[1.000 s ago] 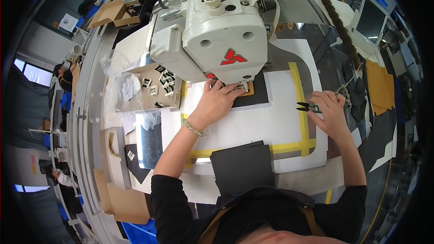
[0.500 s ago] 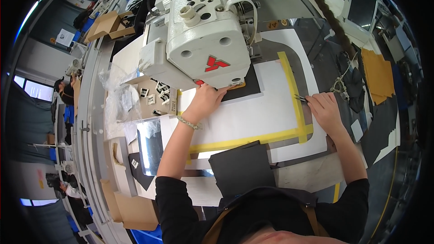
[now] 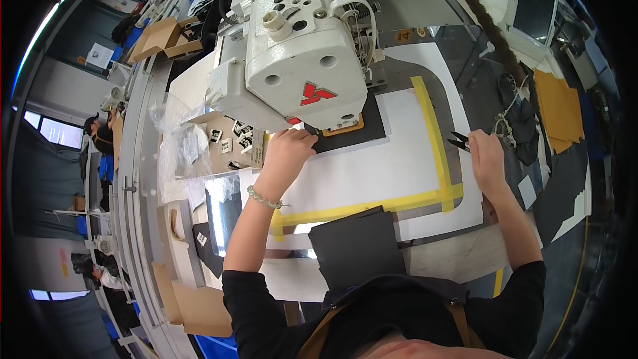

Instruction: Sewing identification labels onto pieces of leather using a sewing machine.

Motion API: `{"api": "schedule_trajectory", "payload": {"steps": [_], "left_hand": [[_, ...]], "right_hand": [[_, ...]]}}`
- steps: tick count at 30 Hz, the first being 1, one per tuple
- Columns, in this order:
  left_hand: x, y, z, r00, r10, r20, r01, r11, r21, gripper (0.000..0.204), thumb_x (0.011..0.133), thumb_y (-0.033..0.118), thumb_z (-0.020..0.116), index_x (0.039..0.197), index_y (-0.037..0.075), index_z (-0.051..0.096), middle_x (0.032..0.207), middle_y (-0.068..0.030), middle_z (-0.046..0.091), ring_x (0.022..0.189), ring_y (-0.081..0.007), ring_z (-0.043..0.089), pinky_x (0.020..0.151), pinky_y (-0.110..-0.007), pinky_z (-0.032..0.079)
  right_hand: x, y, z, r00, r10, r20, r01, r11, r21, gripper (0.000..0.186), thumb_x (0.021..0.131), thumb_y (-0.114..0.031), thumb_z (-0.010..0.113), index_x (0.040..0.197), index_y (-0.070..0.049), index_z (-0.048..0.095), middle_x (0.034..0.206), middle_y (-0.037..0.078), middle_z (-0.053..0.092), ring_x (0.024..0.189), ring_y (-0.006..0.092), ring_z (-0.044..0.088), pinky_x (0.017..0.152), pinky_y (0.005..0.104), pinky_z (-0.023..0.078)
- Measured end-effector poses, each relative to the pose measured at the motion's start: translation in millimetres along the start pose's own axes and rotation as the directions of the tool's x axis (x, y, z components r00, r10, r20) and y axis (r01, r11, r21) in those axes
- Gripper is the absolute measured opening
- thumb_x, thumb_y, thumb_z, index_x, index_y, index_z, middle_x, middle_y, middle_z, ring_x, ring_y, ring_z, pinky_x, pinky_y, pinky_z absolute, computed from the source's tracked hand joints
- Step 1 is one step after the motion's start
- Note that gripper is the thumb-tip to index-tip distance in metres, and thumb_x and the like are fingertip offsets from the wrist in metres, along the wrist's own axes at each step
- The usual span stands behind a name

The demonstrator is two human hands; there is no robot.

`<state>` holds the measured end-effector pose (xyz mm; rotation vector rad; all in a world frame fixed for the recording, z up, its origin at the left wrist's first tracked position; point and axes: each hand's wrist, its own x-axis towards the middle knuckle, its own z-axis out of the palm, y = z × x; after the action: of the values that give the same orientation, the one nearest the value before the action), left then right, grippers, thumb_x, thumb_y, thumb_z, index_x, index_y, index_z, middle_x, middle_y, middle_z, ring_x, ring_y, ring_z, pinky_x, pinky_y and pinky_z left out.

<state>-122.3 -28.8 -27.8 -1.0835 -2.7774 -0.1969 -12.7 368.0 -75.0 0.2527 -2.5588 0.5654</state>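
Under the head of a white sewing machine (image 3: 302, 70) lies a flat black piece (image 3: 362, 134), with a tan frame-like foot (image 3: 342, 127) over it. My left hand (image 3: 289, 151) is at the black piece's left edge, fingers bent and pressed together; what they pinch, if anything, is hidden. In my right hand (image 3: 488, 159), off to the right of the yellow tape, is a pair of thread snips (image 3: 458, 141), dark blades apart and pointing left. A white sheet (image 3: 372, 176) bordered by yellow tape (image 3: 435, 139) lies beneath the work.
A cardboard box (image 3: 229, 143) of small labels stands left of the machine, beside clear plastic wrap (image 3: 183, 149). Black sheets (image 3: 355, 242) lie at the near table edge. Tan sheets (image 3: 558, 116) and a monitor (image 3: 531, 10) are at right. Other people work far left.
My left hand has drawn back slightly left and nearer me. My right hand has moved a little right and turned, raising the snips, whose blades now show apart.
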Motion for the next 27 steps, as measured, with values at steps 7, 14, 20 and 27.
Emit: {"api": "schedule_trajectory", "payload": {"steps": [7,14,20,27], "left_hand": [[8,21,5,0.954,0.222,0.200,-0.263,0.941,0.210,0.009,0.072,0.004,0.062,0.080,0.006,0.060,0.076,-0.0057,0.059,0.072,-0.0219,0.064,0.068,-0.032,0.052],[7,53,28,0.955,0.287,0.068,-0.295,0.929,0.225,0.014,0.070,0.003,0.062,0.081,0.007,0.054,0.073,-0.0044,0.055,0.065,-0.0185,0.062,0.058,-0.029,0.052],[7,51,24,0.963,0.256,-0.083,-0.241,0.957,0.159,0.013,0.070,0.004,0.063,0.080,0.007,0.054,0.076,-0.0046,0.054,0.069,-0.0181,0.062,0.059,-0.029,0.052],[3,45,26,0.949,0.219,-0.226,-0.236,0.971,-0.049,0.016,0.072,0.003,0.065,0.086,0.006,0.058,0.083,-0.0048,0.053,0.072,-0.0200,0.061,0.061,-0.031,0.052]], "right_hand": [[0,-6,-5,0.993,0.120,0.020,-0.122,0.971,0.205,0.028,0.087,-0.029,0.069,0.090,-0.006,0.053,0.069,0.010,0.058,0.060,0.0287,0.060,0.054,0.0356,0.044],[2,-14,-8,0.994,0.105,0.041,-0.110,0.983,0.146,0.026,0.077,-0.021,0.078,0.084,-0.007,0.058,0.071,0.009,0.060,0.060,0.0271,0.060,0.054,0.0342,0.044],[25,-30,6,0.973,-0.229,0.024,0.220,0.955,0.201,0.031,0.063,-0.013,0.082,0.088,-0.010,0.064,0.072,0.003,0.062,0.061,0.0241,0.060,0.054,0.0322,0.043],[53,-52,42,0.915,-0.361,0.178,0.334,0.928,0.166,0.047,0.063,-0.020,0.082,0.107,-0.014,0.066,0.074,0.001,0.065,0.063,0.0215,0.062,0.056,0.0324,0.046]]}}
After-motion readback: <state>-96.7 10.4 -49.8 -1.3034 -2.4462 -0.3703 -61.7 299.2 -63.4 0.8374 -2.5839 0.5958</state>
